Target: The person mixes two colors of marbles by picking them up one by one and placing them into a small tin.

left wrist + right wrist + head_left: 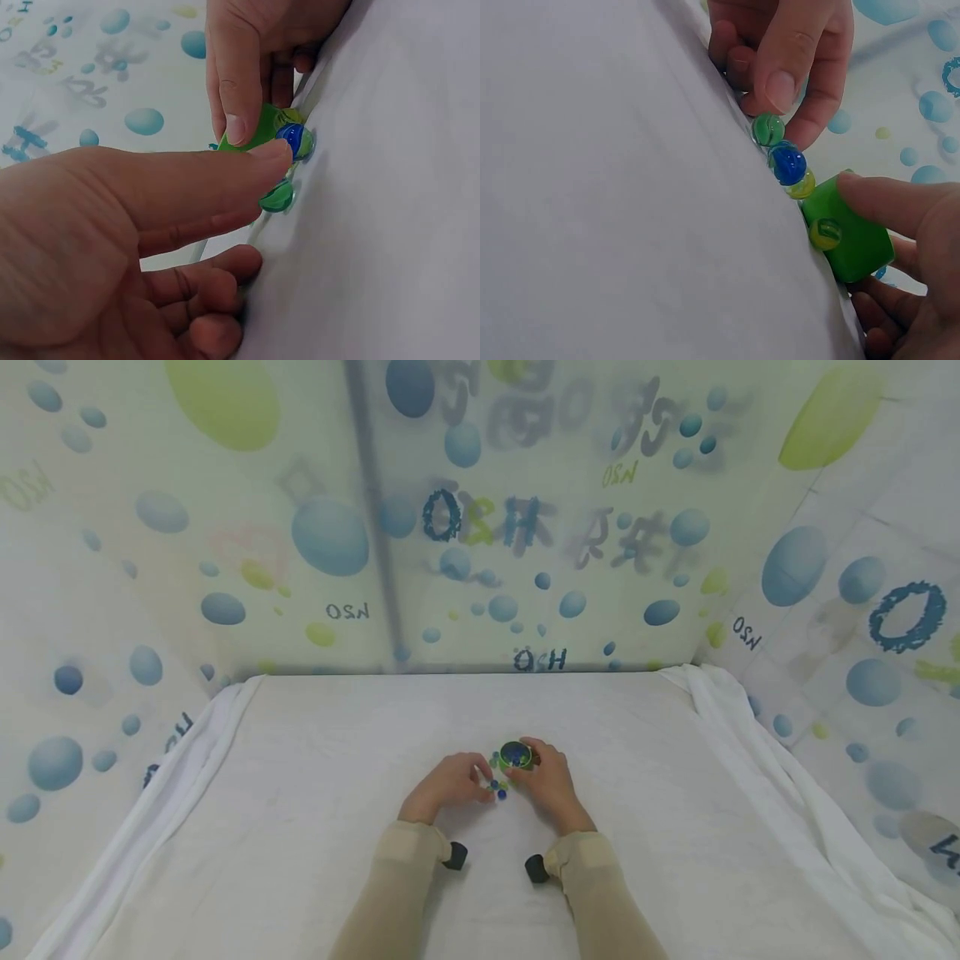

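Note:
A small green cup [859,244] stands on the cloth, its round mouth facing up in the head view with blue marbles inside. My right hand [549,777] grips the cup from the right, thumb on the near side and fingers round the back. To its left, my left hand [453,781] holds thumb and index finger apart, their tips right at a green marble [768,130]. Beside that lie a blue marble [787,163] and a yellow one [802,184]. Another yellow-green marble [826,234] sits against the cup's wall. The left hand's other fingers curl loosely.
A white cloth [337,735] covers the table, with bunched folds [720,718] along both sides. Behind it stands a wall covering [480,610] printed with blue and green bubbles. Each wrist carries a small black camera [536,868] at the cuff.

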`<state>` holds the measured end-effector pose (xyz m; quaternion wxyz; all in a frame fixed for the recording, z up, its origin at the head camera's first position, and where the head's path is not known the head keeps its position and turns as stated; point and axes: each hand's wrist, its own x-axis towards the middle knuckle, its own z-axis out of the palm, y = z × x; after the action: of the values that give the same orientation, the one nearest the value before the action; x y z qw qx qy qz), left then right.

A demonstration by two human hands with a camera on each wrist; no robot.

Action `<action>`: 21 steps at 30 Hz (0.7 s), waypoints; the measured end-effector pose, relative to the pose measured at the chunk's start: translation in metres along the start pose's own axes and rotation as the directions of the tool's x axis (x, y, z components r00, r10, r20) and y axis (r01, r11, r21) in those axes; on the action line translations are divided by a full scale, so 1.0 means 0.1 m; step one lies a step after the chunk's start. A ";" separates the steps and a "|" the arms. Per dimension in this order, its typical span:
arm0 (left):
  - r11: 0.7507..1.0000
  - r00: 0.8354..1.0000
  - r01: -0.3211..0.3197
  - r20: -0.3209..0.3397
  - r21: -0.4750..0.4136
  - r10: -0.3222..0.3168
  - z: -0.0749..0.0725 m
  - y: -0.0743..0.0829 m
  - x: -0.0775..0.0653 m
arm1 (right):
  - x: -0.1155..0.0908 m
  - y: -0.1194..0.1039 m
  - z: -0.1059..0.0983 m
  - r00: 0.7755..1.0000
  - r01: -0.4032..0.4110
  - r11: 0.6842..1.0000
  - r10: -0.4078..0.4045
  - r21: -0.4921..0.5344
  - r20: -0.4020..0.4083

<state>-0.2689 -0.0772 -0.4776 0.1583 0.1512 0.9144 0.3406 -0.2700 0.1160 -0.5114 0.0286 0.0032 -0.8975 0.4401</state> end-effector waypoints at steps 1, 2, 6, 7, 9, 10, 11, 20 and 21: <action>1.000 1.000 0.000 -0.001 0.004 0.000 0.00 -0.01 0.01 | 0.00 0.00 0.00 1.000 -0.002 1.000 0.002 0.002 0.000; 1.000 1.000 -0.001 -0.002 0.006 0.001 0.01 -0.01 0.01 | 0.00 0.00 0.00 1.000 -0.004 1.000 0.004 0.004 0.002; 1.000 1.000 0.000 -0.014 0.014 0.000 0.02 -0.01 0.03 | 0.01 0.00 0.00 1.000 -0.005 1.000 0.005 0.007 0.003; 1.000 1.000 0.000 -0.016 0.013 0.000 0.02 -0.01 0.03 | 0.01 0.00 0.00 1.000 -0.005 1.000 0.005 0.008 0.003; 1.000 1.000 0.003 -0.020 0.010 -0.003 0.03 -0.01 0.03 | 0.01 0.00 0.00 1.000 -0.002 1.000 0.002 0.013 0.003; 1.000 1.000 0.004 -0.021 0.009 -0.003 0.03 -0.01 0.03 | 0.01 0.00 0.00 1.000 -0.002 1.000 0.002 0.017 0.003; 1.000 1.000 0.007 -0.021 0.007 -0.006 0.03 -0.01 0.04 | 0.01 0.00 0.00 1.000 -0.004 1.000 0.004 0.023 0.003; 1.000 0.999 0.016 -0.028 0.010 -0.016 0.04 -0.01 0.03 | 0.00 -0.01 0.00 1.000 -0.012 0.999 0.012 0.030 0.002; 1.000 0.999 0.016 -0.029 0.011 -0.016 0.05 -0.01 0.03 | 0.00 -0.01 0.00 1.000 -0.015 0.999 0.015 0.030 0.003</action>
<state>-0.2696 -0.0738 -0.4817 0.1467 0.1398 0.9197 0.3362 -0.2704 0.1155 -0.5106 0.0243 -0.0025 -0.8909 0.4536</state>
